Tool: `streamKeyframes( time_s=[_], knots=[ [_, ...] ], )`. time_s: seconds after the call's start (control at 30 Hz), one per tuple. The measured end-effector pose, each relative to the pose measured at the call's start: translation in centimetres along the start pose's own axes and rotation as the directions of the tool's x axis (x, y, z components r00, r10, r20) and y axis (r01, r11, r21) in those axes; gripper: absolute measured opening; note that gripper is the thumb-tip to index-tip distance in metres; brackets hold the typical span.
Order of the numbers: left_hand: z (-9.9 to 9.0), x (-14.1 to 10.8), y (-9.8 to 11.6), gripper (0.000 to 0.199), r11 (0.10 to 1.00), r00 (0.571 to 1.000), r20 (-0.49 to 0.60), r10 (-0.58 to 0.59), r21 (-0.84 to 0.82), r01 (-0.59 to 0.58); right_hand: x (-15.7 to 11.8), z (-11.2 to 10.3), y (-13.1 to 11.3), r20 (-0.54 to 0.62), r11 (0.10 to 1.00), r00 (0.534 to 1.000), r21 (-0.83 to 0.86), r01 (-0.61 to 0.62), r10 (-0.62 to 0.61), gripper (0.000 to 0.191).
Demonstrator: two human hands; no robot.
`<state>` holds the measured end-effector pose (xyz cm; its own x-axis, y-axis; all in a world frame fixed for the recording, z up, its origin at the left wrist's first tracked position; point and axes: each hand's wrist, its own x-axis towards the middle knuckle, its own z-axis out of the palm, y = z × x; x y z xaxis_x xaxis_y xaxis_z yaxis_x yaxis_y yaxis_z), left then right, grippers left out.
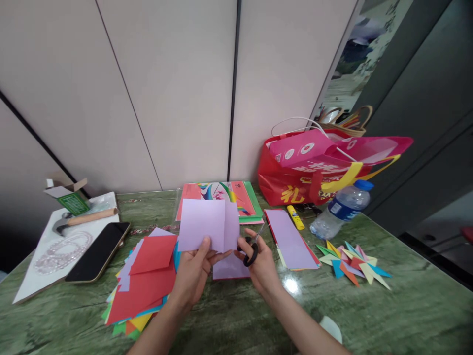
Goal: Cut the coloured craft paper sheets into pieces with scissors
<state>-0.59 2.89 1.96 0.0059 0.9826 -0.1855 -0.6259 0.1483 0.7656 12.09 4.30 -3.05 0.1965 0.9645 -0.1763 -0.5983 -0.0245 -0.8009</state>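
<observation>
My left hand [197, 268] grips a creased light purple paper [203, 224] by its lower edge, thumb on top. Black-handled scissors [251, 251] are in my right hand [258, 259], their blades pointing up and away, just right of the paper. Fingertips of my right hand are close to the paper's right edge; whether they touch it I cannot tell. Beneath the hands, another purple sheet [231, 267] lies on the green table [229, 315], partly hidden.
Left are stacked coloured papers [148, 291], a phone [99, 251] and a hammer [84, 218]. Behind is a paper pack [246, 199]. Right are purple strips [291, 239], a glue stick [295, 217], a bottle [342, 209], folded paper pieces [354, 264] and a red bag [295, 177].
</observation>
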Motion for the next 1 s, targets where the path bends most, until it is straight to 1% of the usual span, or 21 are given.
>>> streamKeyframes(
  time_s=[0.07, 0.13, 0.27, 0.37, 0.47, 0.6, 0.67, 0.77, 0.87, 1.0],
  knots=[
    [0.0, 0.1, 0.0, 0.025, 1.000, 1.000, -0.006, -0.004, 0.004, 0.004, 0.2, -0.2, 0.0, -0.061, 0.999, 0.998, -0.035, 0.028, -0.031, 0.048],
    [-0.2, 0.2, 0.0, 0.021, 1.000, 1.000, -0.006, -0.007, 0.004, 0.007, 0.5, -0.5, 0.1, -0.089, 0.995, 0.993, -0.072, 0.071, -0.077, 0.048],
    [-0.6, 0.3, -0.4, 0.017, 1.000, 1.000, 0.026, 0.010, 0.004, -0.010, 0.7, -0.8, 0.1, -0.099, 0.984, 0.984, -0.115, 0.138, -0.150, 0.042],
    [-0.9, 0.3, -0.6, 0.016, 1.000, 0.998, 0.066, -0.015, 0.026, 0.013, 0.8, -0.8, 0.0, -0.097, 0.977, 0.979, -0.135, 0.168, -0.181, 0.038],
    [-0.9, 0.3, -0.4, 0.018, 0.998, 0.998, 0.040, -0.050, 0.035, 0.049, 0.8, -0.8, -0.1, -0.079, 0.969, 0.976, -0.162, 0.188, -0.202, 0.037],
    [-0.8, 0.4, 0.1, 0.028, 0.994, 0.997, 0.007, -0.076, 0.075, 0.075, 0.6, -0.8, -0.4, -0.019, 0.958, 0.977, -0.204, 0.204, -0.212, 0.032],
    [-0.8, 0.5, 0.2, 0.028, 0.993, 0.997, -0.009, -0.076, 0.085, 0.077, 0.6, -0.8, -0.5, -0.009, 0.954, 0.977, -0.219, 0.204, -0.211, 0.031],
    [-1.2, 0.9, 0.4, 0.023, 0.997, 0.997, -0.072, -0.038, 0.070, 0.043, 0.9, -0.9, -0.6, -0.065, 0.971, 0.983, -0.181, 0.155, -0.169, 0.034],
    [-1.5, 1.2, 0.7, 0.026, 0.999, 0.995, -0.103, 0.008, 0.044, -0.003, 1.2, -1.0, -0.6, -0.118, 0.986, 0.985, -0.122, 0.113, -0.127, 0.038],
    [-1.5, 1.4, 0.9, 0.027, 0.999, 0.991, -0.124, 0.040, -0.003, -0.041, 1.1, -1.0, -0.6, -0.095, 0.990, 0.990, -0.113, 0.089, -0.100, 0.041]
  ],
)
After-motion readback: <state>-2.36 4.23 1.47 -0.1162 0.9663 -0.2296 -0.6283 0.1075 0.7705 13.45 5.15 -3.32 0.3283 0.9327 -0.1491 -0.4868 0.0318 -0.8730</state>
